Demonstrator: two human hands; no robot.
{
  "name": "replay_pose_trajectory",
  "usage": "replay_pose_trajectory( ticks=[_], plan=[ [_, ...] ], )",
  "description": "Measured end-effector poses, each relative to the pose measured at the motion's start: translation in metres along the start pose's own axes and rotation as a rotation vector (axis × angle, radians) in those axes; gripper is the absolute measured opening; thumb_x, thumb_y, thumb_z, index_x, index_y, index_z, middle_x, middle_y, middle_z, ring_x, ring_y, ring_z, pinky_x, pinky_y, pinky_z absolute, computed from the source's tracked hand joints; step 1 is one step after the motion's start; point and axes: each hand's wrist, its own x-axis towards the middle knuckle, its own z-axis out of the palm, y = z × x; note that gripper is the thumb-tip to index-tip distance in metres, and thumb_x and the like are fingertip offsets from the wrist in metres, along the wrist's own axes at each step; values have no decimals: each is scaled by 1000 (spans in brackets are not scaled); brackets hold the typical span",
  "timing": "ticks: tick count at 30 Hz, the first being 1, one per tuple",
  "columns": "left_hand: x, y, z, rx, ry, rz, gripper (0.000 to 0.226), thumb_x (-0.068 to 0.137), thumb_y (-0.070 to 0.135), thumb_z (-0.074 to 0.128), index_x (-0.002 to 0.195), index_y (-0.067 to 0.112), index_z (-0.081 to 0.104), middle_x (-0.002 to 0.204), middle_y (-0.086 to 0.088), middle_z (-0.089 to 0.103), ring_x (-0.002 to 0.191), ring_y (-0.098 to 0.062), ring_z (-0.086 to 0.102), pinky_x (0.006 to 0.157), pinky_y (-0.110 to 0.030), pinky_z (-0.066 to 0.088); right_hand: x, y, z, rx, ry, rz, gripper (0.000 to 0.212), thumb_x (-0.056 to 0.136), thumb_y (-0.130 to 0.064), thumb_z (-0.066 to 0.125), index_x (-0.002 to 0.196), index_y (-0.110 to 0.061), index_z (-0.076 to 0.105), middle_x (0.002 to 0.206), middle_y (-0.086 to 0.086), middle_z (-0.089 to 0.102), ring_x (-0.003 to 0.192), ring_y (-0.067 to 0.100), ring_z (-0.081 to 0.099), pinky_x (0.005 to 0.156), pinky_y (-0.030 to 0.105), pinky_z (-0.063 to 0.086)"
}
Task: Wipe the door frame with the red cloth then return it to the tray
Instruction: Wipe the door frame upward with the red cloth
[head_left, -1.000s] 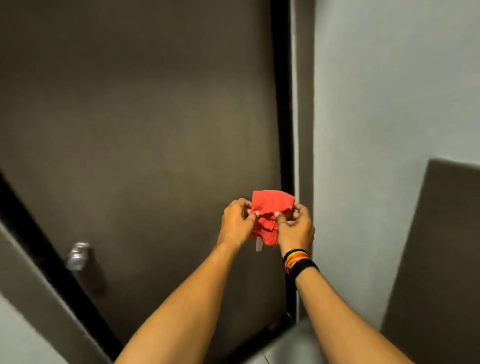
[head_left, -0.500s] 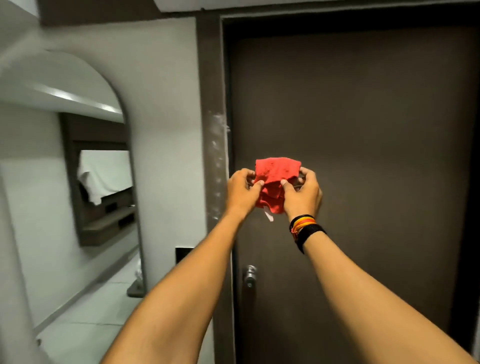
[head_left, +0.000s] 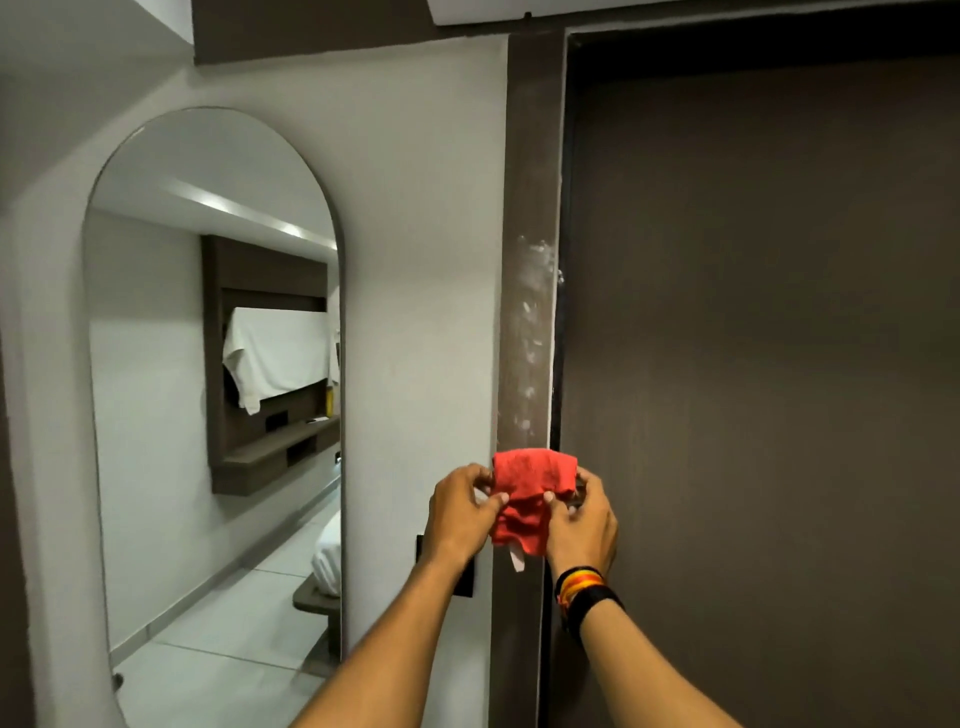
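Observation:
I hold a bunched red cloth (head_left: 530, 493) in front of me with both hands, a small white tag hanging from its lower edge. My left hand (head_left: 460, 512) pinches its left side and my right hand (head_left: 584, 519), with dark and orange bands on the wrist, pinches its right side. The cloth sits just in front of the brown door frame (head_left: 530, 208), which runs upright and carries whitish smears above the cloth. Whether the cloth touches the frame I cannot tell. No tray is in view.
The dark brown door (head_left: 753, 364) fills the right side. Left of the frame is a white wall with a tall arched mirror (head_left: 208, 389) reflecting a room. A small dark wall plate (head_left: 465, 582) sits behind my left wrist.
My view has swung from the door's right edge to its left frame and the mirror wall. Both hands keep hold of the cloth, which now sits over the smeared frame instead of the door panel.

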Motion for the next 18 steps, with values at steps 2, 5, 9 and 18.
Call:
replay_pose_trajectory(
  ticks=[2, 5, 9, 18],
  plan=[
    [3, -20, 13, -4, -14, -10, 17, 86, 31, 81, 100, 27, 72, 101, 6, 72, 86, -14, 71, 83, -40, 63, 2, 19, 10, -21, -7, 28, 37, 85, -14, 74, 119, -23, 63, 109, 6, 73, 100, 31, 68, 78, 33, 49],
    [6, -40, 28, -27, 12, -29, 14, 88, 25, 79, 99, 27, 70, 103, 5, 72, 85, -13, 71, 79, -36, 64, 5, 45, 23, -69, -13, 22, 42, 85, -15, 74, 122, -28, 58, 114, 4, 71, 102, 30, 69, 83, 38, 55],
    [10, -51, 36, -103, 48, -4, 11, 90, 21, 77, 98, 25, 70, 99, 6, 72, 83, -11, 73, 73, -32, 65, -5, 50, 35, -126, 96, -164, 67, 85, -10, 72, 144, -23, 42, 141, 6, 47, 122, 29, 57, 97, 45, 53],
    [27, -80, 17, -3, 115, 315, 19, 93, 23, 58, 106, 25, 71, 107, 10, 67, 98, -12, 69, 83, -32, 61, -8, 78, 74, -615, -126, -601, 67, 106, -44, 25, 162, -17, 1, 171, 9, -7, 158, 28, -5, 123, 63, 18]
  ],
)
